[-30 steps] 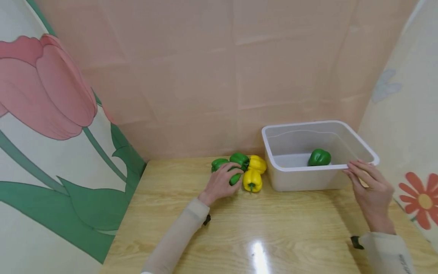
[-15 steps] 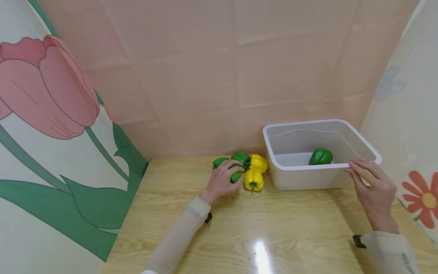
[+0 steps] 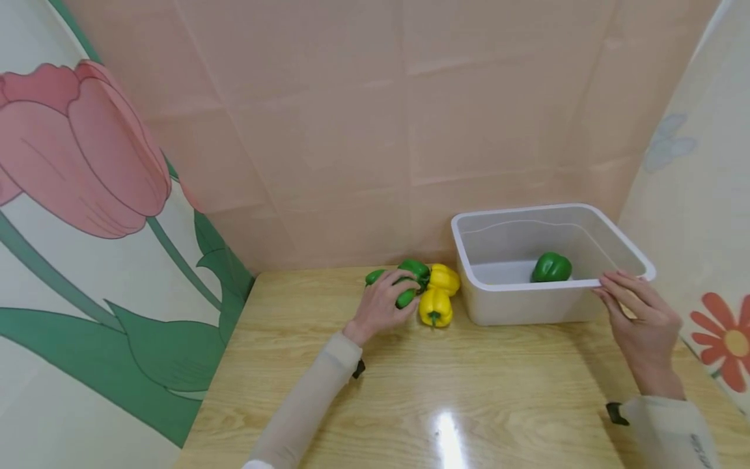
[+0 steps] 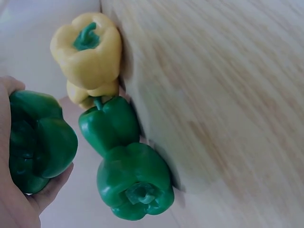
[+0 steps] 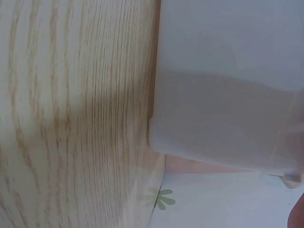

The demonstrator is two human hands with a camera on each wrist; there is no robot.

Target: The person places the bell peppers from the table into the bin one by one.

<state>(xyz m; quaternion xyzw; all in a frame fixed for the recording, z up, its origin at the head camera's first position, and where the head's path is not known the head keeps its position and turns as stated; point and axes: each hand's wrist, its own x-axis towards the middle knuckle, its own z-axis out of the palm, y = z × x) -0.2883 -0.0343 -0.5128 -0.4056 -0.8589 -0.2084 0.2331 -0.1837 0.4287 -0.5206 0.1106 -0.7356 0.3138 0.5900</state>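
Note:
My left hand (image 3: pixel 381 306) grips a green bell pepper (image 4: pixel 50 137), fingers over its top and thumb on its near side. In the left wrist view that pepper appears nearer than a row of others on the table. Two more green bell peppers (image 4: pixel 135 178) lie beyond it, partly covered by my fingers in the head view. To their right, close together, lie a front yellow bell pepper (image 3: pixel 435 307) and a back yellow bell pepper (image 3: pixel 444 279). My right hand (image 3: pixel 641 326) pinches the front rim of a whitish plastic bin (image 3: pixel 527 286) near its right corner.
Inside the bin, toward the right, rests one green bell pepper (image 3: pixel 551 268). A pinkish cloth backdrop (image 3: pixel 328 163) stands behind the wooden table (image 3: pixel 498 378). Flower-printed panels flank the table, with a tulip panel (image 3: pixel 105 150) on the left.
The green bell pepper in my left hand has risen slightly, level with the gap behind the front yellow one. My right hand keeps its pinch on the bin rim. The head view has shifted a little.

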